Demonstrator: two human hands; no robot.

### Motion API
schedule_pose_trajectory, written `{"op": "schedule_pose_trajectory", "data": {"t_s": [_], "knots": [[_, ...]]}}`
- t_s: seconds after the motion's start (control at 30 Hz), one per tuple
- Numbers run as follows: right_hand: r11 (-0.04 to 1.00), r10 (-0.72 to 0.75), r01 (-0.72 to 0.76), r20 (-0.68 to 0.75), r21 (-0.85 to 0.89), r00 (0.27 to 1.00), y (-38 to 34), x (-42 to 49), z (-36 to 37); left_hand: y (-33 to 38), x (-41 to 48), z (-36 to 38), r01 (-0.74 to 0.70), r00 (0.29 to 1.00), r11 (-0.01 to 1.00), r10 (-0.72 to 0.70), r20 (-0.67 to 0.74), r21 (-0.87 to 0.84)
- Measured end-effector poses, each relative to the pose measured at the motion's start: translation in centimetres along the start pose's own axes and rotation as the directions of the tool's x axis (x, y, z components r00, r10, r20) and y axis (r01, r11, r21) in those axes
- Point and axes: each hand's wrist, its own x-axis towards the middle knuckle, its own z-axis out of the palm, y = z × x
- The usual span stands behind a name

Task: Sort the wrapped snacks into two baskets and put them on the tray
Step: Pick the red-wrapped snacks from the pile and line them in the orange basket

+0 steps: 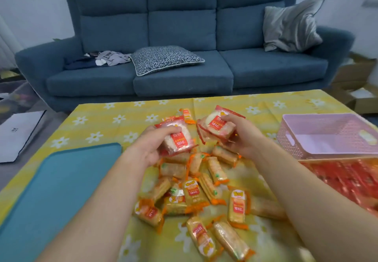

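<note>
Orange-wrapped snacks (196, 196) lie heaped on the counter (106, 122) between both forearms. Over the heap's far edge, the left hand (149, 149) grips red-wrapped snacks (177, 139) and the right hand (243, 137) grips a second red bundle (216, 126). A pink basket (319, 116) and a red basket (347, 180) sit to the right, a teal tray (61, 180) to the left.

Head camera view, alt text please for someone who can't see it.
The left hand and right hand each grip red-wrapped snacks above a pile of orange-wrapped snacks on a yellow flowered tablecloth. A teal tray lies to the left, a pink basket and a red-orange basket to the right, a blue sofa behind.
</note>
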Motion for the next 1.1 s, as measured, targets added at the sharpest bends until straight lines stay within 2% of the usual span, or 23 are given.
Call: {"op": "schedule_pose_trajectory", "data": {"t_s": [0.17,0.27,0.3,0.33,0.37,0.4,0.43,0.47,0.5,0.57,0.6,0.73,0.77,0.83,0.9,0.97,1.03,1.1], "knots": [[0.989,-0.137,0.142,-0.096,0.043,0.986,-3.3,-8.0,-10.9,-3.1,-6.7,12.4,-0.001,0.988,0.999,0.008,0.157,-0.046],[0.949,-0.217,0.252,-0.186,0.192,0.958,-5.0,-11.9,-18.5,-4.7,-9.8,20.6,0.010,0.955,0.999,0.007,0.298,-0.053],[0.936,-0.256,0.299,-0.222,0.186,0.941,-5.3,-12.8,-20.6,-5.3,-10.3,22.8,-0.001,0.941,0.999,0.015,0.339,-0.041],[0.942,-0.308,0.332,-0.274,0.046,0.911,-5.0,-13.2,-22.4,-6.1,-10.7,24.6,-0.042,0.932,0.999,0.037,0.361,0.005],[0.921,-0.376,0.315,-0.306,-0.232,0.875,-4.4,-13.5,-24.5,-7.0,-11.2,26.4,-0.126,0.929,0.985,0.074,0.364,0.121],[0.810,-0.418,0.195,-0.311,-0.553,0.853,-3.5,-13.8,-26.3,-7.9,-11.7,27.9,-0.244,0.927,0.915,0.122,0.355,0.322],[0.590,-0.440,0.004,-0.317,-0.808,0.840,-2.4,-13.6,-27.6,-9.0,-11.8,28.5,-0.343,0.926,0.767,0.177,0.334,0.542],[0.370,-0.469,-0.156,-0.329,-0.916,0.820,-1.7,-13.6,-28.6,-9.9,-11.8,28.8,-0.413,0.910,0.611,0.269,0.314,0.676],[0.257,-0.510,-0.223,-0.328,-0.940,0.796,-1.4,-13.6,-29.5,-10.5,-12.1,28.8,-0.451,0.889,0.550,0.344,0.301,0.702],[0.317,-0.574,-0.147,-0.313,-0.937,0.756,-2.0,-13.7,-30.3,-11.3,-12.4,28.4,-0.524,0.842,0.561,0.454,0.290,0.641],[0.356,-0.598,-0.092,-0.302,-0.930,0.742,-2.6,-13.7,-30.6,-11.6,-12.4,28.5,-0.558,0.817,0.532,0.484,0.312,0.636],[0.339,-0.592,0.004,-0.211,-0.941,0.777,-4.0,-14.2,-30.6,-12.4,-13.0,28.2,-0.585,0.769,0.221,0.456,0.447,0.781],[0.340,-0.587,0.021,-0.195,-0.940,0.786,-4.1,-14.4,-30.6,-12.5,-13.2,28.0,-0.574,0.767,0.182,0.460,0.447,0.798],[0.351,-0.563,0.047,-0.170,-0.935,0.809,-4.1,-14.6,-30.5,-12.8,-13.3,27.7,-0.567,0.769,0.196,0.473,0.429,0.800],[0.323,-0.499,0.071,-0.106,-0.944,0.860,-3.8,-14.8,-30.6,-12.7,-13.4,27.5,-0.568,0.799,0.325,0.438,0.412,0.756],[0.249,-0.409,0.089,-0.021,-0.964,0.912,-3.2,-14.7,-30.4,-12.7,-13.1,27.3,-0.562,0.818,0.435,0.420,0.393,0.703],[0.212,-0.378,0.102,0.014,-0.972,0.926,-2.7,-14.4,-30.3,-12.6,-12.8,27.1,-0.547,0.827,0.458,0.428,0.365,0.700],[0.240,-0.405,0.127,0.020,-0.963,0.914,-2.8,-14.2,-30.3,-12.5,-12.5,27.0,-0.548,0.816,0.412,0.454,0.357,0.728]]}}
